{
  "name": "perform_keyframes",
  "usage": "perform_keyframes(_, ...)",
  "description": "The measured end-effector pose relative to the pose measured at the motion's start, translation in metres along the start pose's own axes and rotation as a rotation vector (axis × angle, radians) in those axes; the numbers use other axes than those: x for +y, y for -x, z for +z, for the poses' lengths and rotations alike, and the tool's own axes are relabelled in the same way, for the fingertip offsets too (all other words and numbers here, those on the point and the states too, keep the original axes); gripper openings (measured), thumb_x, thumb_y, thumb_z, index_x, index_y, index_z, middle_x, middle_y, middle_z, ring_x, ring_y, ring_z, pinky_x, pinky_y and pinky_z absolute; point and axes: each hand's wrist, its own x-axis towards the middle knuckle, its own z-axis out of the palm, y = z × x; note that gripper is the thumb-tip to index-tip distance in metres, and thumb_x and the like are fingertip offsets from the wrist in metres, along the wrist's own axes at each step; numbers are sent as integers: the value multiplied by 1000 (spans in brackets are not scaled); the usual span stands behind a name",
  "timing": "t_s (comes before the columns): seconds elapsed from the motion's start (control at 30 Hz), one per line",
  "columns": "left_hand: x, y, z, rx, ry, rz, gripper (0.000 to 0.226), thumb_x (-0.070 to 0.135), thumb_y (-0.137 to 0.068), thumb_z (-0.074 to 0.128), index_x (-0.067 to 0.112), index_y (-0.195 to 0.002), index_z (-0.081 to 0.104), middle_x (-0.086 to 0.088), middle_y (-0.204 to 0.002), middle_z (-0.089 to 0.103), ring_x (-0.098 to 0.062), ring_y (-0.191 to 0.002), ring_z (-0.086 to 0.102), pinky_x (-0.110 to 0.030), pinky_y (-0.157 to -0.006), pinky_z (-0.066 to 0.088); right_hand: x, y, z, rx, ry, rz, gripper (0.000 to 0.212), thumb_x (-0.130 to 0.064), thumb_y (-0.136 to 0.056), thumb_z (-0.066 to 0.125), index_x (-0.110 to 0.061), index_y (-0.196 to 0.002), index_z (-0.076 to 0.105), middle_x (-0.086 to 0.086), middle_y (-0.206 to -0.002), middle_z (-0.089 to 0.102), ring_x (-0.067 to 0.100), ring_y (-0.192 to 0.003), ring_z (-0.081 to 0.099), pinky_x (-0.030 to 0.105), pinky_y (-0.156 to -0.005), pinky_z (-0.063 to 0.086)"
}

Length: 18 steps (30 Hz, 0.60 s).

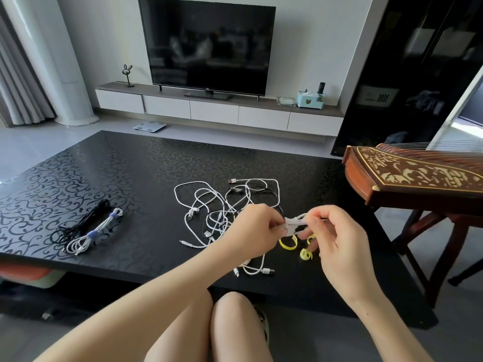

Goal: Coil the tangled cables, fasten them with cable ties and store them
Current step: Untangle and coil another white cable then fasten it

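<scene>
A tangle of white and black cables [222, 202] lies in the middle of the black patterned table [117, 165]. Above its right edge, my left hand [257, 228] and my right hand [337, 239] pinch a small white cable bundle [294, 223] between them, with a white tie wrapped around it. Loose ends of that bundle hang down to the table [254, 269]. Three yellow cable ties [288, 242] lie curled under my hands. At the left of the table lie a coiled white cable with purple ties [91, 235] and a coiled black cable [78, 226].
A wooden zither [418, 176] on a stand reaches over the table's right corner. Beyond the table stand a TV [206, 45] on a low white cabinet [214, 111] and a scale on the floor [150, 125]. My knees [209, 327] are under the near table edge.
</scene>
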Motion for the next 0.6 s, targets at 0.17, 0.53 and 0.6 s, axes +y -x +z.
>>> perform_keyframes(0.17,1,3,10,47,172,-38,14,17,-86,63,27,-95,59,14,-65,56,0,-56,51,-18,-55,41,4,19,-1,-44,-273,163,17,4,-94,48,-5,-95,63,-9,-94,71,0,-92,67,7,-73,48)
perform_keyframes(0.53,11,4,8,-159,680,-146,22,31,-99,45,19,-81,48,4,-81,61,-14,-69,62,-13,-49,35,5,13,-4,-4,-386,269,18,-15,-97,47,-13,-94,65,-9,-97,72,4,-90,68,5,-64,45)
perform_keyframes(0.6,11,3,9,-151,696,-126,22,26,-100,45,19,-79,47,4,-79,63,-12,-66,63,-9,-47,35,7,12,-5,-1,-359,279,20,-16,-98,46,-16,-93,66,-9,-97,72,5,-89,69,5,-61,44)
